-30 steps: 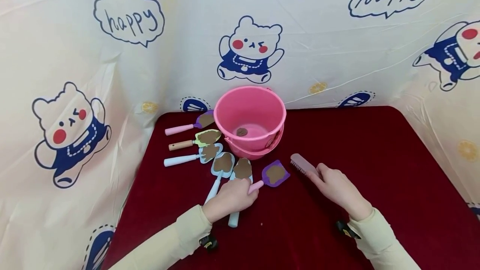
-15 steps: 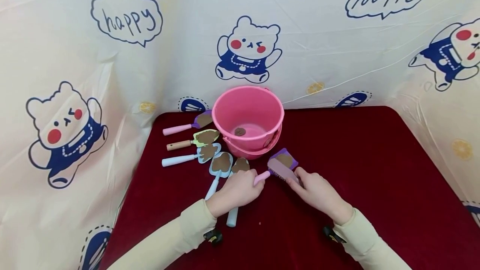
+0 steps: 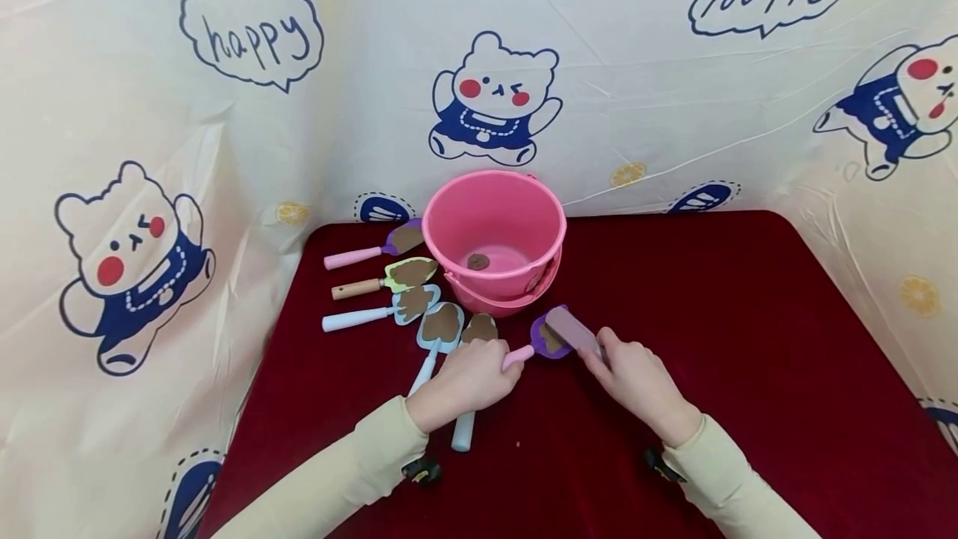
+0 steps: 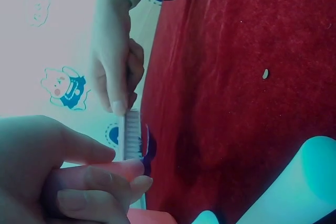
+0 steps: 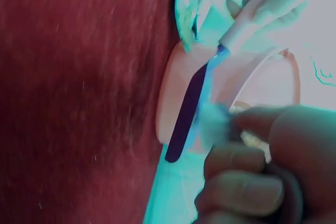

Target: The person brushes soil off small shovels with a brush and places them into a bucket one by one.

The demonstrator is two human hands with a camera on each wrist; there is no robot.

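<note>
My left hand (image 3: 473,374) grips the pink handle (image 3: 518,356) of a small toy shovel with a purple blade (image 3: 540,344). Brown dirt-like material covers part of that blade. A pale pink brush (image 3: 575,333) is pinched in my right hand (image 3: 639,383), its head over the right part of the blade. In the left wrist view the brush's bristles (image 4: 134,132) face the blade; whether they touch the dirt I cannot tell. The right wrist view shows the purple blade edge-on (image 5: 188,111), held above the red cloth. Just behind the blade stands a pink bucket (image 3: 479,299).
Left of the bucket lie several dirt-smeared shovels: a pink-handled one (image 3: 353,258), a wooden-handled green one (image 3: 358,289) and light blue ones (image 3: 358,319). One light blue handle (image 3: 463,432) reaches out below my left hand. A brown lump (image 3: 477,261) sits inside the bucket.
My right hand has brought the brush leftward from beside the shovel to over its blade, then slightly right across it. The shovel has tilted and shifted a little in my left hand.
</note>
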